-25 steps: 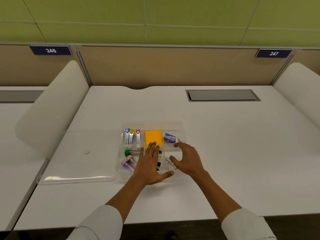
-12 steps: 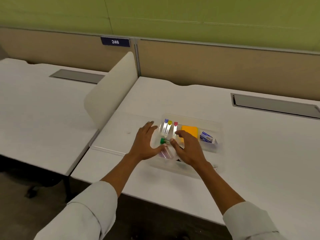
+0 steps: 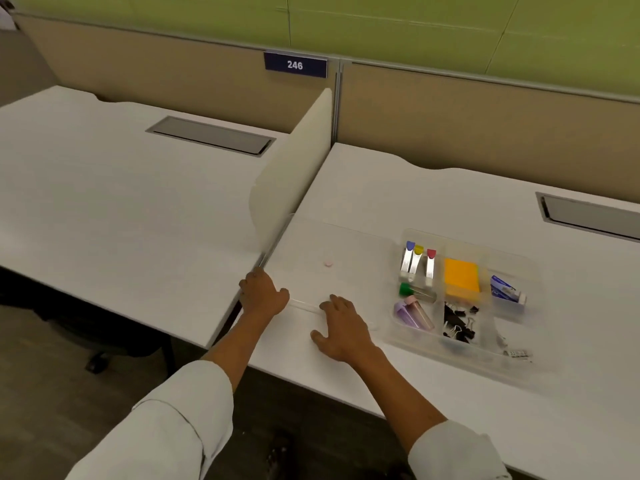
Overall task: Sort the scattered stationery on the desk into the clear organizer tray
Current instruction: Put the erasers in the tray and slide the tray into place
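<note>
Two bare hands reach to the left side of a white desk [image 3: 433, 209], seen from the head camera, both set at the near edge of a flat clear lid [image 3: 332, 244] lying on the desktop. The left hand [image 3: 262, 294] is curled over the lid's near left corner, at the desk's edge by the base of a white divider panel [image 3: 294, 178]; fingers bent around the rim. The right hand [image 3: 341, 327] lies palm down, fingers spread and holding nothing, its fingertips touching the lid's near rim.

Just right of the lid sits the clear organizer tray [image 3: 512, 362], already filled: three clips with blue, yellow and red tips [image 3: 417, 261] in the far left compartment, a green-capped tube [image 3: 414, 291] below them, pink and purple tubes [image 3: 414, 313] nearest the front. An orange sticky-note pad [image 3: 461, 279] fills the middle, black binder clips [image 3: 459, 322] lie in front of it, and a small blue-and-white box [image 3: 506, 293] occupies the right side. A tiny pink dot [image 3: 328, 263] shows on the lid. Behind, a partition carries a plaque reading 246 [image 3: 295, 65].
</note>
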The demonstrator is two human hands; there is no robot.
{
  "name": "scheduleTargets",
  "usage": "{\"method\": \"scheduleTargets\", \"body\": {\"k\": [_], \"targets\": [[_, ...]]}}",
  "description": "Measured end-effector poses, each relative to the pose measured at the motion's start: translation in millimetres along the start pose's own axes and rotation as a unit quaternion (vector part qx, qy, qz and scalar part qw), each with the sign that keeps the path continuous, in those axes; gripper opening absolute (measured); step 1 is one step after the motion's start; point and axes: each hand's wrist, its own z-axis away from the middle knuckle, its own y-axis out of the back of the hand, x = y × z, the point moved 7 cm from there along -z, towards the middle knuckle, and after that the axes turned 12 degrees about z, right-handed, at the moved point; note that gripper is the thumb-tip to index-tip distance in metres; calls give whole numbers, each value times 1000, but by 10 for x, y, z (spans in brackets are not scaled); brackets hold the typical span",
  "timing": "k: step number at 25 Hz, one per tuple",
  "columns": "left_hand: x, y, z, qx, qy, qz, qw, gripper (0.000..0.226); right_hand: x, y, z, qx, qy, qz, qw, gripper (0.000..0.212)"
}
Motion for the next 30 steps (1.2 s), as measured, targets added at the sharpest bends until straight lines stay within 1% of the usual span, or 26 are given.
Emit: {"method": "scheduleTargets", "body": {"k": [2, 5, 7, 9, 10, 12, 15, 16, 18, 20, 22, 24, 25, 26, 27, 29, 30], "targets": [[-49, 26, -119, -16, -3, -7, 1000, 68, -30, -86, -33, 2, -21, 21, 1000, 67], [-82, 144, -293, 2, -15, 25, 1000, 59, -38, -133, -34, 20, -53, 20, 998, 71], [-139, 216, -390, -2, -15, 63, 998, 48, -56, -104, -28, 37, -77, 13, 996, 81], [-232, 235, -446, -25, 0, 116, 993, 35, -113, -59, -46, 47, -82, 27, 995, 94], [-269, 219, -448, -35, 10, 151, 988, 34, -138, -44, -66, 44, -81, 39, 995, 98], [-315, 177, -434, -57, 38, 244, 967, 32, -171, -12, -102, 31, -82, 65, 994, 104], [-268, 143, -380, -117, 88, 405, 902, 21, -213, 36, -118, 21, -94, 104, 990, 102], [-219, 168, -357, -131, 86, 433, 888, 19, -239, 48, -124, 26, -91, 124, 988, 98], [-80, 284, -302, -134, 60, 451, 880, 15, -278, 113, -166, 48, -83, 162, 982, 85], [69, 427, -231, -124, 31, 457, 880, 20, -279, 258, -233, 68, -85, 179, 978, 75], [263, 567, -152, -128, 7, 494, 860, 25, -275, 417, -284, 95, -75, 198, 973, 72], [525, 709, -99, -132, -26, 539, 832, 45, -264, 569, -279, 134, -68, 188, 970, 73], [653, 766, -99, -119, -41, 552, 824, 56, -256, 648, -260, 158, -67, 163, 972, 73], [760, 809, -104, -90, -51, 551, 828, 63, -245, 742, -222, 185, -69, 127, 972, 71], [835, 834, -111, -48, -52, 534, 843, 65, -221, 843, -166, 214, -76, 80, 970, 69], [935, 765, -124, 21, -41, 437, 898, 59, -85, 1052, -14, 279, -109, -49, 953, 63], [966, 662, -112, 26, -26, 379, 925, 57, 12, 1141, 88, 312, -128, -143, 931, 60]]}}
